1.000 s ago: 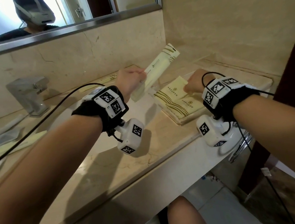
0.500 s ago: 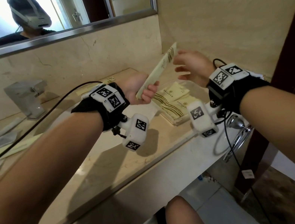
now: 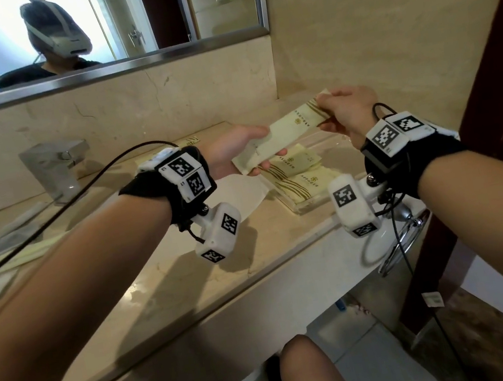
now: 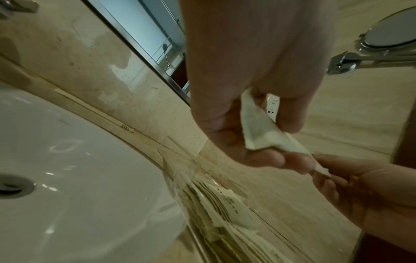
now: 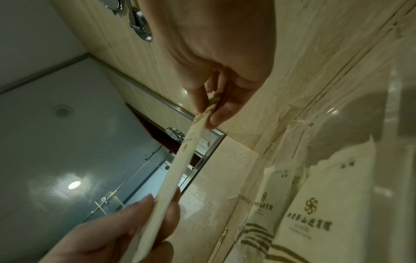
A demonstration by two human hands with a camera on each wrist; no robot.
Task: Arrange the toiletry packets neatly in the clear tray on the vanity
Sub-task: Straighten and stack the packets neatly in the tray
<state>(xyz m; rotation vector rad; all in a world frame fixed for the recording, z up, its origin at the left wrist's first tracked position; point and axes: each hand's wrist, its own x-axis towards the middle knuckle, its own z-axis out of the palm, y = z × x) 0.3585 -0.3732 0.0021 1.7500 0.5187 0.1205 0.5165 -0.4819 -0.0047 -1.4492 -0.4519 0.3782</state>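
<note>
A long pale yellow toiletry packet (image 3: 287, 132) (image 5: 180, 160) (image 4: 261, 131) is held in the air above the clear tray (image 3: 310, 205). My left hand (image 3: 237, 156) (image 4: 254, 124) grips its near end, and my right hand (image 3: 335, 111) (image 5: 213, 108) pinches its far, brown-striped end. Several square yellow packets (image 3: 299, 175) (image 5: 315, 210) (image 4: 225, 210) lie overlapping in the tray below, near the vanity's right end.
A white sink basin (image 4: 67, 178) and a chrome faucet (image 3: 54, 168) sit to the left. More long packets (image 3: 3, 260) lie at the far left and one (image 3: 191, 140) by the back wall. A chrome towel ring (image 3: 397, 242) hangs below the counter edge; the mirror (image 3: 80, 29) hangs above.
My right hand rose from the tray's packets and took the far end of the long packet. The packet has lowered from a steep tilt to nearly level over the tray.
</note>
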